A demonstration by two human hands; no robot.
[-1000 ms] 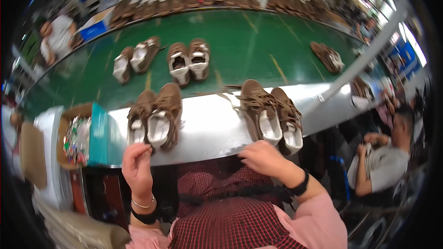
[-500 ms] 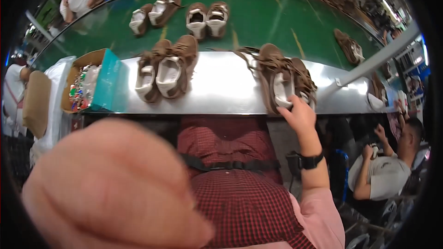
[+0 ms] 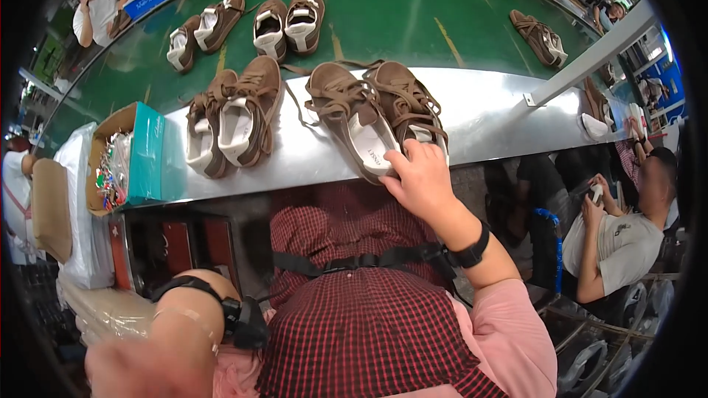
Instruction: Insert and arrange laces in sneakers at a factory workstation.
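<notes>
My right hand [image 3: 420, 180] pinches the heel of a brown lace-up sneaker [image 3: 345, 103], thumb on the outside and a fingertip at the collar. Its mate [image 3: 402, 88] stands close on the right, partly behind my fingers. Both have pale linings and loose laces spread over them, and they stand on the metal ledge of the bench. My left hand [image 3: 147, 368] is low at the left, smeared by motion, so its fingers cannot be made out. Another brown pair [image 3: 240, 121] stands on the ledge just left of the held shoe.
A teal-sided box [image 3: 147, 155] of small colourful items stands at the ledge's left end. More brown pairs [image 3: 287, 26] sit on the green belt [image 3: 383, 15] beyond. A grey post [image 3: 590, 51] rises at the right. A co-worker [image 3: 619, 236] sits at the right.
The pair at my right hand has shifted left, closer to the neighbouring pair. My left hand has dropped away from close before the camera to the lower left. The view has tilted.
</notes>
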